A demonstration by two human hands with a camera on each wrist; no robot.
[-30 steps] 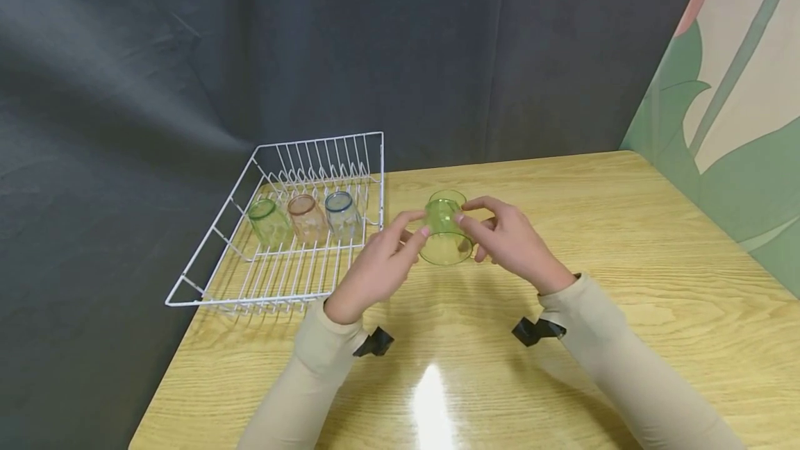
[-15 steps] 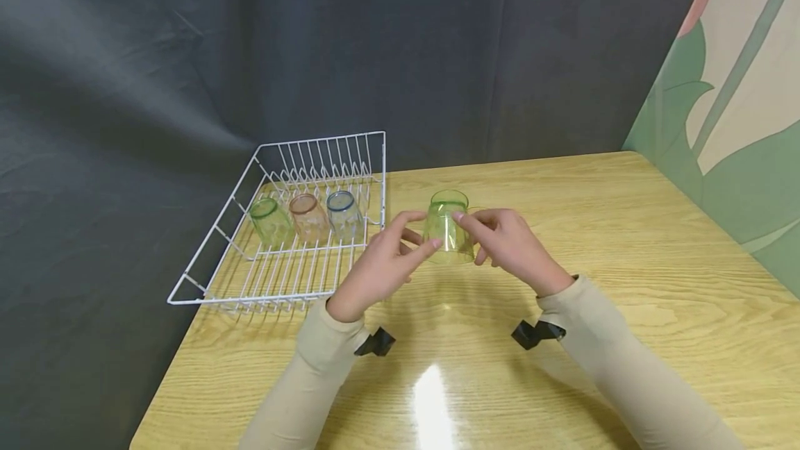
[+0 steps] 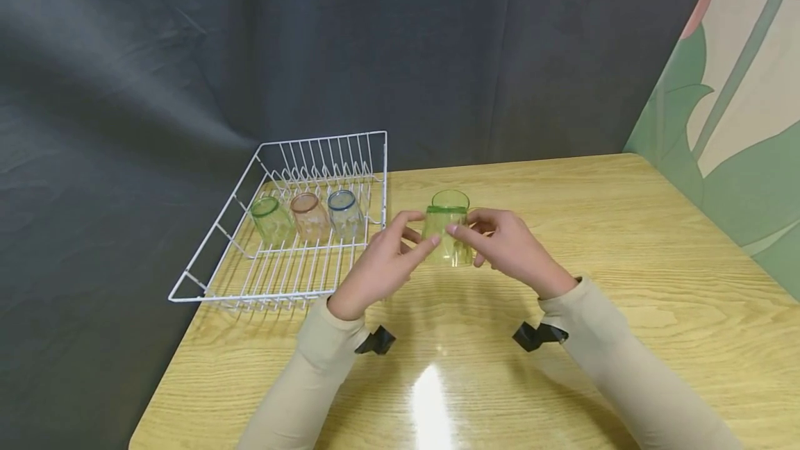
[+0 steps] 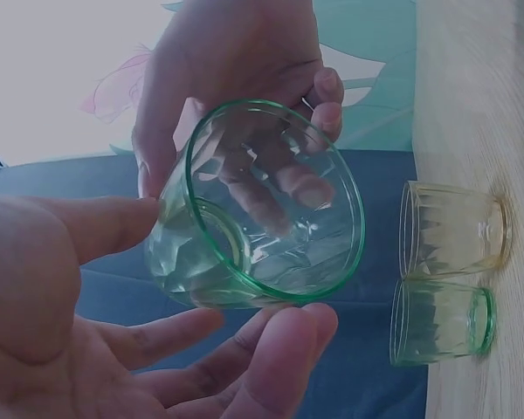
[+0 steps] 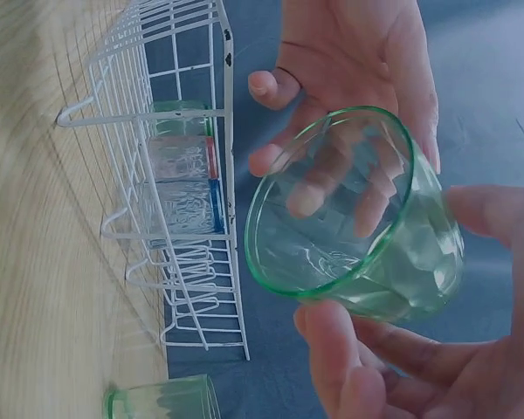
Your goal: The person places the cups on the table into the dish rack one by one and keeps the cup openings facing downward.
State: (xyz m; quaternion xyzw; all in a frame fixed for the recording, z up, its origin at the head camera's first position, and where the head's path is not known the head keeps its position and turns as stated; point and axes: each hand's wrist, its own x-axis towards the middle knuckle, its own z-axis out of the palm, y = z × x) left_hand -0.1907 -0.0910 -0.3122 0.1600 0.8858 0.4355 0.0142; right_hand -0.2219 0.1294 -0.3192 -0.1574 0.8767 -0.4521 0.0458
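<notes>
Both hands hold a clear green glass (image 3: 459, 254) above the table, base up and mouth down. My left hand (image 3: 378, 266) grips its left side, thumb in front. My right hand (image 3: 509, 248) holds the right side between thumb and fingers. The left wrist view looks into the mouth of the held green glass (image 4: 279, 227); fingers show through its wall. Behind it on the table stand another green glass (image 4: 441, 323) and a yellowish glass (image 4: 454, 229), both mouth up. The head view shows only the upper part of that second green glass (image 3: 451, 198).
A white wire dish rack (image 3: 294, 296) stands to the left. Inside it, upside down in a row, are a green glass (image 3: 273, 224), a pink glass (image 3: 310, 221) and a blue glass (image 3: 346, 219). A dark curtain (image 3: 437, 54) hangs behind the wooden table (image 3: 625, 248).
The held glass has tipped so its mouth, earlier turned toward the viewer, now points down. My left thumb has slid slightly lower and right along it. The rack has not moved.
</notes>
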